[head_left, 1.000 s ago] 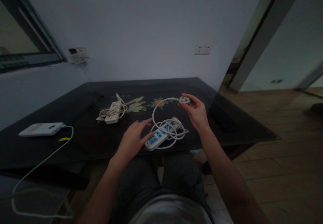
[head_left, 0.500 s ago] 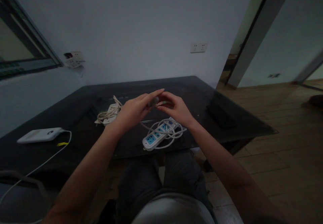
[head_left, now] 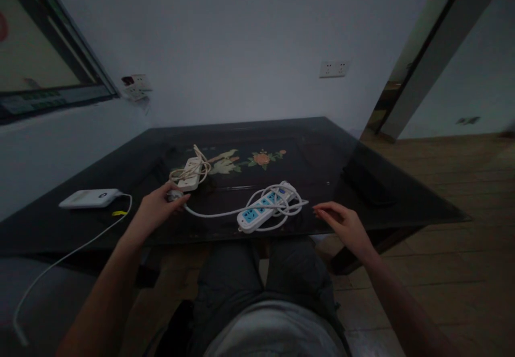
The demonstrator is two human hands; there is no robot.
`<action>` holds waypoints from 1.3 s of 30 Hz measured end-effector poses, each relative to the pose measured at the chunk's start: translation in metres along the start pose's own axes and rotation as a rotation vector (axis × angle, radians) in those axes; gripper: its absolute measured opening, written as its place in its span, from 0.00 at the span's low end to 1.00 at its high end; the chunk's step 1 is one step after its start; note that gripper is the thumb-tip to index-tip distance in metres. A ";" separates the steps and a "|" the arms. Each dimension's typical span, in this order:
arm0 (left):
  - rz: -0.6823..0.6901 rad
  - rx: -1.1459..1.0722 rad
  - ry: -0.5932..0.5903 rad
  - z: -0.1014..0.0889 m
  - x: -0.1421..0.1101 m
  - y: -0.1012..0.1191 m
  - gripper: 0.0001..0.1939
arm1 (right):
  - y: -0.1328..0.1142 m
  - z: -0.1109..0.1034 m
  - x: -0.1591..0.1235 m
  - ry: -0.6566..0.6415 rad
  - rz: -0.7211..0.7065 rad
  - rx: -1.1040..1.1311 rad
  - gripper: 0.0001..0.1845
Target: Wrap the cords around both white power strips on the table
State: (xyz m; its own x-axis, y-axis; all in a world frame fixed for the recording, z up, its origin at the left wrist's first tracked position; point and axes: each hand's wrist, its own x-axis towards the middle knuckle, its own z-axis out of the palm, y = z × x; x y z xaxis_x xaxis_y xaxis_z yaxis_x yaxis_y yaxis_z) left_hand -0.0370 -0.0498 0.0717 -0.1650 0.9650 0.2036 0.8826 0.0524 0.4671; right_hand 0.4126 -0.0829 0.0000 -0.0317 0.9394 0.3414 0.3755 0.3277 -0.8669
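A white power strip [head_left: 257,213] with blue sockets lies near the front edge of the dark table [head_left: 306,142], its white cord [head_left: 277,199] looped over it. My left hand [head_left: 155,211] is closed on the cord's plug [head_left: 174,195], pulled out to the left over the table. A stretch of cord runs from the plug back to the strip. My right hand [head_left: 341,224] hovers to the right of the strip, fingers loosely spread and holding nothing.
A second, cream power strip [head_left: 190,170] with its cord bundled lies further back. A flat white device [head_left: 89,198] with a cable sits at the table's left. A dark object [head_left: 364,181] lies at the right. Wall sockets [head_left: 333,69] are behind.
The plug passed from my right hand to my left. My left hand carried it down and left, drawing the cord out. My right hand dropped to the right of the strip.
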 end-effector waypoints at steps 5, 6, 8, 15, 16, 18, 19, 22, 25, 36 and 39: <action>-0.065 0.070 -0.143 0.030 -0.008 -0.027 0.19 | 0.007 0.025 -0.004 -0.008 -0.072 -0.118 0.12; -0.062 0.069 -0.144 0.035 -0.009 -0.031 0.19 | 0.005 0.030 -0.003 0.009 -0.084 -0.134 0.13; -0.050 0.051 -0.133 0.042 -0.009 -0.039 0.18 | 0.003 0.038 -0.001 0.050 -0.104 -0.151 0.13; 0.320 0.059 0.209 0.046 -0.027 -0.015 0.12 | 0.004 0.049 -0.001 0.111 -0.145 -0.203 0.12; 0.382 0.037 0.229 0.049 -0.033 -0.001 0.11 | 0.004 0.050 -0.001 0.125 -0.151 -0.204 0.12; 0.530 -0.030 0.125 0.061 -0.042 0.030 0.10 | 0.001 0.051 -0.001 0.152 -0.157 -0.193 0.11; 0.604 -0.073 0.042 0.068 -0.045 0.046 0.10 | -0.001 0.052 -0.002 0.164 -0.154 -0.179 0.10; 0.693 -0.121 -0.076 0.092 -0.047 0.085 0.11 | -0.008 0.053 -0.004 0.177 -0.084 -0.073 0.10; 0.674 -0.148 -0.074 0.106 -0.040 0.101 0.09 | -0.015 0.057 -0.009 0.153 0.089 0.133 0.14; 0.628 -0.284 -0.109 0.109 -0.017 0.083 0.07 | -0.025 0.090 -0.003 0.032 0.417 0.493 0.26; 0.636 -0.332 -0.155 0.111 -0.010 0.081 0.08 | -0.028 0.088 -0.001 0.033 0.432 0.508 0.26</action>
State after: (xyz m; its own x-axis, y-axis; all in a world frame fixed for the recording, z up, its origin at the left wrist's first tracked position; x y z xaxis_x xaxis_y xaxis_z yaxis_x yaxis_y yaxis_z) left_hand 0.0852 -0.0264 0.0121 0.4208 0.8092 0.4099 0.6027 -0.5872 0.5404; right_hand 0.3206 -0.0845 -0.0082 0.0549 0.9959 -0.0713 -0.1356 -0.0633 -0.9887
